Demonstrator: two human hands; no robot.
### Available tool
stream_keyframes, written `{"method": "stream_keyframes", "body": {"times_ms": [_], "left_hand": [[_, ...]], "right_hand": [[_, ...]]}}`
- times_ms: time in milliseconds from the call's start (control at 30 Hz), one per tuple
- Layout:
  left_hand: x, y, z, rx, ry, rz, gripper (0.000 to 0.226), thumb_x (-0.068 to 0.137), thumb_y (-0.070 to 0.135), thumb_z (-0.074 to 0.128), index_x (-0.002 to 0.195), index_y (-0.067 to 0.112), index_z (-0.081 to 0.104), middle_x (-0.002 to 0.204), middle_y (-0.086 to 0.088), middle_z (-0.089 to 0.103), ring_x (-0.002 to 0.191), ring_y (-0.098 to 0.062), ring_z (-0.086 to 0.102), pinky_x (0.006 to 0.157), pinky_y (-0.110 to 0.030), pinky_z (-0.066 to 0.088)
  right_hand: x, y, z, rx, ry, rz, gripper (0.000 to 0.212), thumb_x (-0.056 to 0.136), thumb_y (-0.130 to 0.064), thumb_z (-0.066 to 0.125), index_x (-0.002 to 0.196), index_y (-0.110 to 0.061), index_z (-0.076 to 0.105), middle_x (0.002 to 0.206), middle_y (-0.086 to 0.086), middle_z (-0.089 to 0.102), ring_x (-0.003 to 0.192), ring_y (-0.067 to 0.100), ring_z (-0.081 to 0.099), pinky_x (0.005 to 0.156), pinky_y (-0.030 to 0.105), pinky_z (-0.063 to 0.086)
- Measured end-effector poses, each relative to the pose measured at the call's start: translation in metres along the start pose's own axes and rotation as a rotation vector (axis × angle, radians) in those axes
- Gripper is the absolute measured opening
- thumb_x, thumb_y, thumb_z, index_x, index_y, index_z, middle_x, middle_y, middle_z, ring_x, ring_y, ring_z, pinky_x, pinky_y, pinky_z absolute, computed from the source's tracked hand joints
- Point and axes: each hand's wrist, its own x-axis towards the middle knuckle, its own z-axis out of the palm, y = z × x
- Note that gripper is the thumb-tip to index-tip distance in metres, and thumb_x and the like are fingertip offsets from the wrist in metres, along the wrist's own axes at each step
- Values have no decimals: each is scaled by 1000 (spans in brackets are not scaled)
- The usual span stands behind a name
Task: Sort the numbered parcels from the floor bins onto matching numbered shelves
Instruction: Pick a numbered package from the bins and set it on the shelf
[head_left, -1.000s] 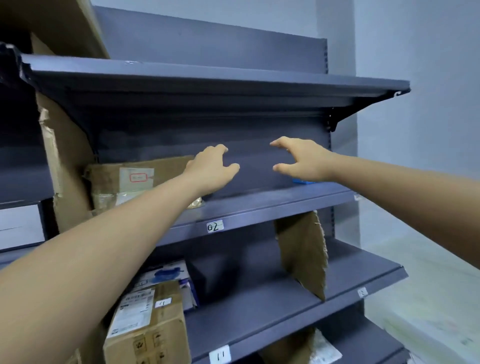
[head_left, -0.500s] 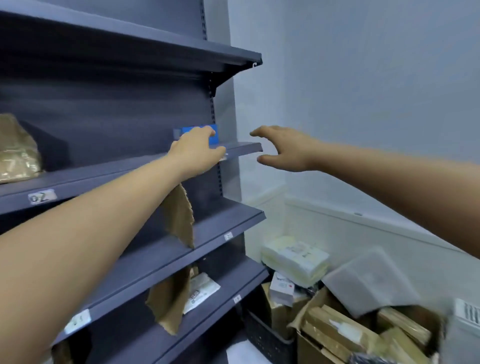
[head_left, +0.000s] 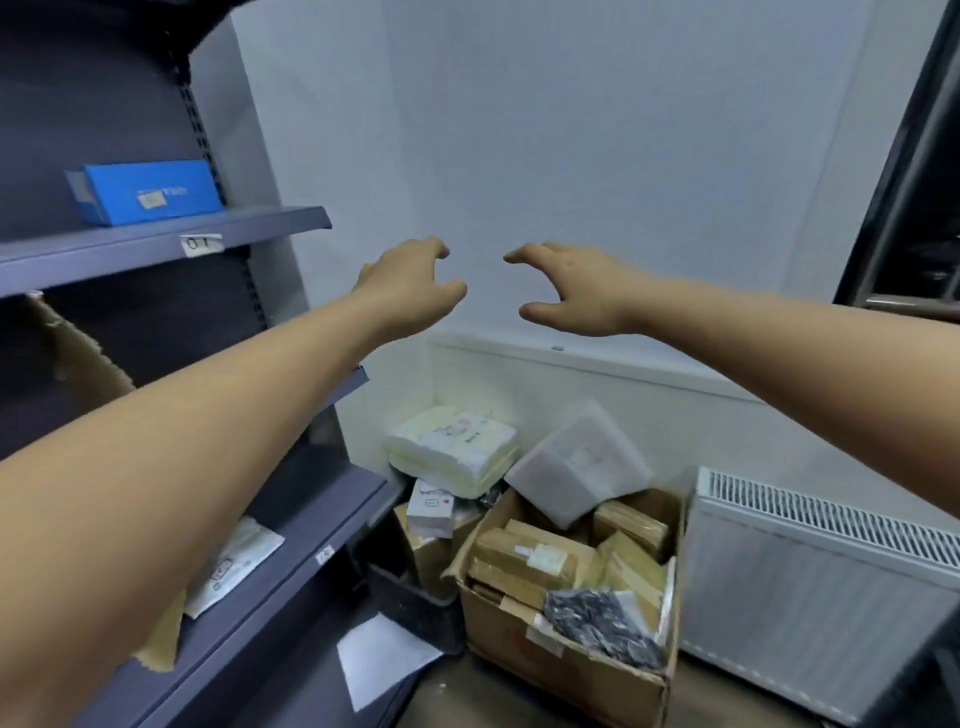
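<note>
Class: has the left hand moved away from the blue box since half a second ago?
Yes. The left hand was touching the blue box; now it hangs right of the shelf edge.

We have one view only, a wide-angle head camera, so no second view shares anything. It looks forward and slightly down into a room corner. Dark grey metal shelving (head_left: 166, 234) sits close along the frame's left edge, a plain white wall (head_left: 571, 130) fills the upper centre, an open brown cardboard bin of parcels (head_left: 566, 654) lies lower centre, farther off. Both bare forearms reach in from the bottom corners, very near the lens.
</note>
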Motion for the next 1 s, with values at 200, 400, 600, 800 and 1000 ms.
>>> {"method": "stream_keyframes", "body": {"times_ms": [200,400,600,800,1000], "left_hand": [[43,5,92,-46,-138,44,54,96,35,49,144,16,38,151,-4,39,136,-25,38,112,-41,31],[104,-17,177,-57,-257,40,54,95,37,50,144,18,39,149,-2,40,133,-23,41,107,-37,30],[170,-58,230,-49,-325,-7,54,96,35,48,145,16,39,151,-2,38,136,-23,38,110,-38,29],[215,-104,274,-63,-339,-99,51,96,34,48,143,15,41,148,-4,42,132,-25,43,109,-41,33],[241,-150,326,-42,-329,-237,50,95,33,48,142,15,42,145,-4,45,131,-25,43,107,-39,33]], "right_hand": [[4,65,55,30,-66,92,60,95,-35,53,148,-25,29,148,4,39,130,25,43,103,38,38],[45,123,124,83,-173,167,59,95,-36,53,148,-27,28,148,1,38,130,24,43,103,37,38],[104,161,187,158,-240,220,61,95,-35,53,150,-25,27,153,3,33,135,24,40,107,40,37],[156,186,249,226,-310,213,61,97,-30,53,151,-19,27,154,3,33,137,23,37,108,32,31],[214,218,315,271,-382,183,60,98,-34,51,150,-20,26,154,3,33,136,24,39,107,36,35]]}}
